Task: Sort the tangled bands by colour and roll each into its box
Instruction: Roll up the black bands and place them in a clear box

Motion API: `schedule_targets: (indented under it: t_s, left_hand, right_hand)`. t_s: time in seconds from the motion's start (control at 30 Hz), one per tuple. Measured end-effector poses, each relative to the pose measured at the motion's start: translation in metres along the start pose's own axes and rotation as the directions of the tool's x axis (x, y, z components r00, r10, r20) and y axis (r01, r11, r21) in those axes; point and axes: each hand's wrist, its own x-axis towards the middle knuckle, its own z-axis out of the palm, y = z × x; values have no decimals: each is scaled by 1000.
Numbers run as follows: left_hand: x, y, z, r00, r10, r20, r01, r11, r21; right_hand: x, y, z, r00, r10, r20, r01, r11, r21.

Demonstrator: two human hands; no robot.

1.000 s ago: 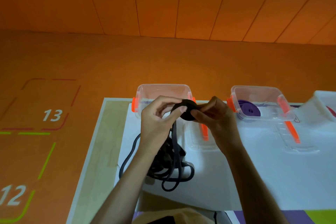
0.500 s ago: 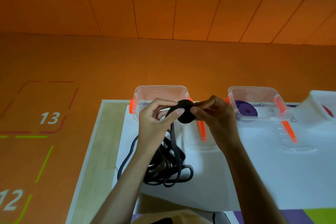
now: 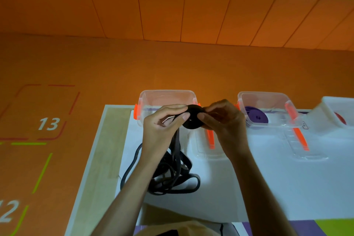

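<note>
A black band is partly wound into a flat roll (image 3: 193, 118), held in the air in front of a clear box (image 3: 166, 95) with orange clips. My right hand (image 3: 224, 120) pinches the roll from the right. My left hand (image 3: 162, 124) grips the band where it feeds onto the roll. The loose rest of the black band (image 3: 172, 174) hangs down into a tangled heap on the white table (image 3: 268, 188). A rolled purple band (image 3: 255, 116) lies in a second clear box (image 3: 268, 96) to the right.
Two clear lids with orange clips lie flat in front of the boxes, one (image 3: 208, 147) by my right wrist, one (image 3: 302, 149) further right. A white box (image 3: 337, 109) with something red inside stands at the far right. The orange floor lies left of the table edge.
Both hands have stayed in front of the left box and keep turning the roll. The loose heap on the table has shifted slightly.
</note>
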Motion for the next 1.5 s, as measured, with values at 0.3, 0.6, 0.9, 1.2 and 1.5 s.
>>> schedule_targets:
  t_s: [0.3, 0.6, 0.9, 1.2, 1.5]
  left_hand:
    - [3, 3, -2, 1000, -8, 30, 7, 1000, 11]
    - [7, 2, -9, 999, 4, 41, -6, 999, 51]
    - [8, 1, -12, 994, -16, 110, 7, 996, 85]
    - [1, -5, -8, 996, -43, 78, 40, 999, 36]
    - [14, 5, -8, 995, 62, 73, -65, 997, 48]
  right_hand:
    - [2, -1, -5, 999, -19, 26, 23, 990, -141]
    - [2, 3, -3, 997, 1, 77, 12, 985, -173]
    - [-1, 4, -3, 999, 0, 38, 4, 994, -114]
    - [2, 3, -2, 999, -27, -34, 22, 987, -160]
    - [5, -4, -5, 998, -44, 34, 47, 993, -107]
